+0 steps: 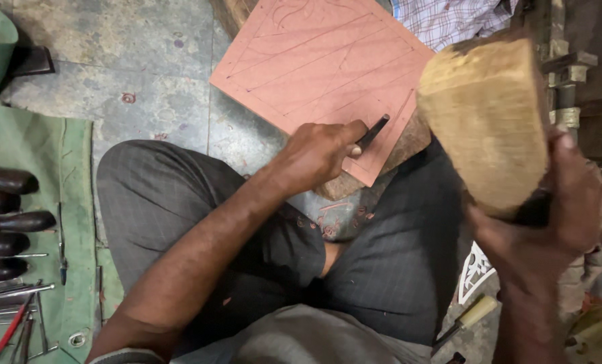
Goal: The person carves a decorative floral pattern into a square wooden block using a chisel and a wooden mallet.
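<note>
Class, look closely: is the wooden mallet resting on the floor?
No, the right hand holds the wooden mallet raised above the lap.

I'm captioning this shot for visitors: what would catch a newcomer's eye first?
The big wooden mallet raised at upper right in the right hand. Next, the pinkish panel scored with lines at top centre, where the left hand sets a dark chisel against it. Dark-handled tools lie on green cloth at left.
</note>
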